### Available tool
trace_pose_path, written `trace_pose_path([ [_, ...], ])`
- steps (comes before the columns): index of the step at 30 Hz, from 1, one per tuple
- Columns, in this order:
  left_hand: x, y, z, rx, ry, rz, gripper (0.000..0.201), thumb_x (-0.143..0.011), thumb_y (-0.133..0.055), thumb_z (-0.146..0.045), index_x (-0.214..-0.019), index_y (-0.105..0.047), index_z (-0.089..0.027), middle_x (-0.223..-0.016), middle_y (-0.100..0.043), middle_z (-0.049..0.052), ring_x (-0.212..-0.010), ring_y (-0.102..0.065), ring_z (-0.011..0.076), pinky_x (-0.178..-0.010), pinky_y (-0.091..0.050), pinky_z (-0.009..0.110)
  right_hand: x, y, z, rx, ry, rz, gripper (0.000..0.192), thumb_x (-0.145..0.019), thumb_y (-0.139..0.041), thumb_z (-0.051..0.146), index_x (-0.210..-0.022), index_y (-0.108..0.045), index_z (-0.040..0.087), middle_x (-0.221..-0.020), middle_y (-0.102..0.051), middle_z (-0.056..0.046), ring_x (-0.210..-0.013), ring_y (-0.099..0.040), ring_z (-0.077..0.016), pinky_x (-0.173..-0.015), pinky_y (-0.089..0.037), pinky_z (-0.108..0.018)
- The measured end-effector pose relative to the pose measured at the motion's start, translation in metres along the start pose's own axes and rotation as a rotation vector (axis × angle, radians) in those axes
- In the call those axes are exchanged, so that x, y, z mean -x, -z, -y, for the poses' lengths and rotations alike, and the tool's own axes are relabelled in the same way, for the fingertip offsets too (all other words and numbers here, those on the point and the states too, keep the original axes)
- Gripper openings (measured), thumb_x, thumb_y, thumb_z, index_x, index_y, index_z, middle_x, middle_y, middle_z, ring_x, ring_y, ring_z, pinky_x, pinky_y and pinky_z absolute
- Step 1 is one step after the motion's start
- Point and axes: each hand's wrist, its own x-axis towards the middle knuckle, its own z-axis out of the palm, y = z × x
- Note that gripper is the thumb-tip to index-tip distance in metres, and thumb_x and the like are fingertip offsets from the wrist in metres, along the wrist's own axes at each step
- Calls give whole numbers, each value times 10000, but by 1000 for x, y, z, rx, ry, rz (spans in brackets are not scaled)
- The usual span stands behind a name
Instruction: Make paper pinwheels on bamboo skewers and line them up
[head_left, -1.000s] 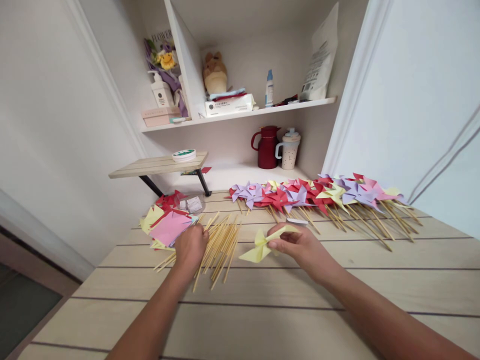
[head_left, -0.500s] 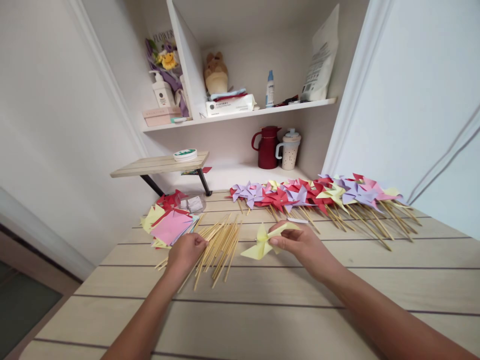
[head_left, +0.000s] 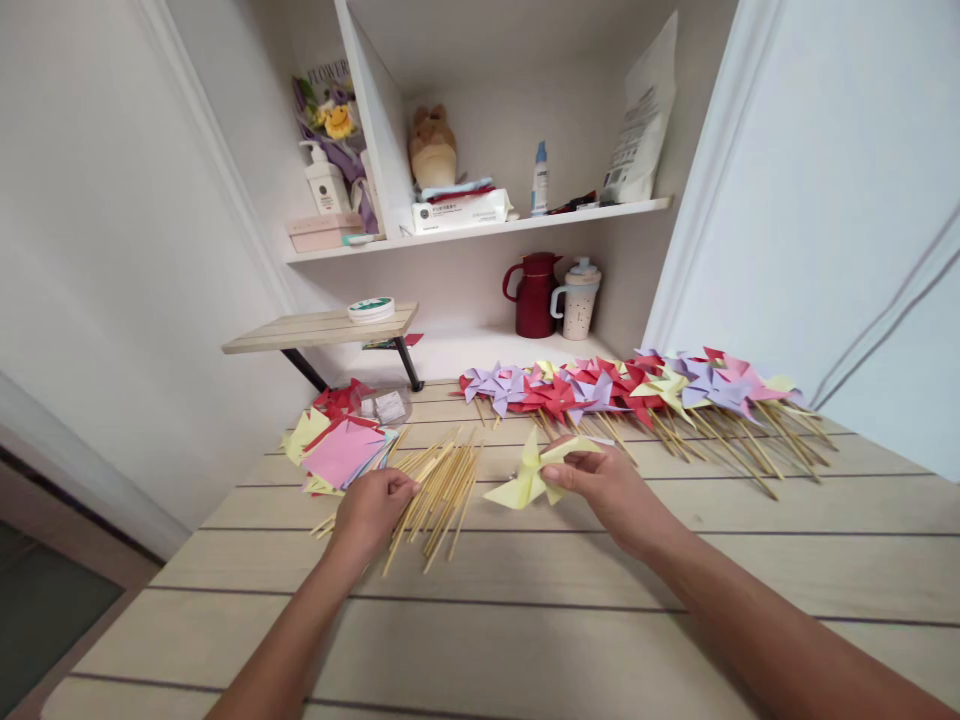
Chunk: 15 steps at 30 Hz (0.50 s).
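Head view: the right hand (head_left: 600,490) pinches a yellow paper pinwheel (head_left: 528,480) between thumb and fingers, just right of the loose sticks (head_left: 451,500) on the table (head_left: 525,650). The left hand (head_left: 373,507) curls nearly closed at their left side; whether it grips one, I cannot tell.

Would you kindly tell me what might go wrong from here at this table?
The right hand pinches the yellow pinwheel by its thin paper, which might crease. The left hand is at the loosely overlapping sticks, so neighbouring ones could roll or scatter. The stacked paper pieces lie close to that hand and might get nudged.
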Motion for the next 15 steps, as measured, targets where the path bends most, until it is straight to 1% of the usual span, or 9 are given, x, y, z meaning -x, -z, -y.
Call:
trace_pose_path([
  [3,5,-3,-7,135,-37,19,294,-766,-565,-442,-678,-675,-183,-598,-574,-7,-612,-504,170,-579,-313,267,-2,-3,-2,-263,-29,-20,330,-613,-907,380,-837,-778,176,-825,-770,-68,-778,-679,-207,-785,-534,-340],
  [5,10,-8,-16,195,-63,46,297,-750,-571,-457,-674,-668,-187,-561,-504,-27,-577,-447,156,-559,-287,264,-4,-6,-1,-449,-15,-40,296,-627,-909,352,-827,-777,179,-812,-769,-45,-776,-676,-174,-821,-536,-311],
  [6,13,-11,-22,214,-77,53,295,-748,-572,-458,-677,-668,-188,-564,-500,-29,-580,-442,154,-560,-284,263,-4,-7,0,-526,-1,-57,270,-632,-909,337,-805,-769,185,-802,-766,-28,-763,-673,-158,-820,-542,-299],
  [8,19,-18,-34,224,-93,76,293,-757,-565,-453,-679,-671,-191,-590,-532,-22,-599,-460,157,-571,-294,263,-5,-9,1,-645,11,-75,233,-649,-905,306,-790,-748,207,-827,-769,-7,-761,-677,-153,-831,-558,-323],
  [11,25,-30,-53,176,-82,133,272,-773,-568,-431,-683,-677,-198,-589,-566,-18,-594,-487,163,-572,-297,270,-4,-11,1,-744,-8,-64,243,-678,-892,278,-850,-729,222,-883,-777,-2,-797,-696,-168,-806,-582,-361],
  [15,31,-47,-73,59,-115,132,237,-799,-576,-371,-680,-702,-209,-646,-656,5,-643,-561,181,-594,-295,276,-4,-14,-4,-832,-46,-55,250,-700,-880,263,-870,-705,209,-898,-780,-5,-794,-712,-178,-738,-600,-355],
])
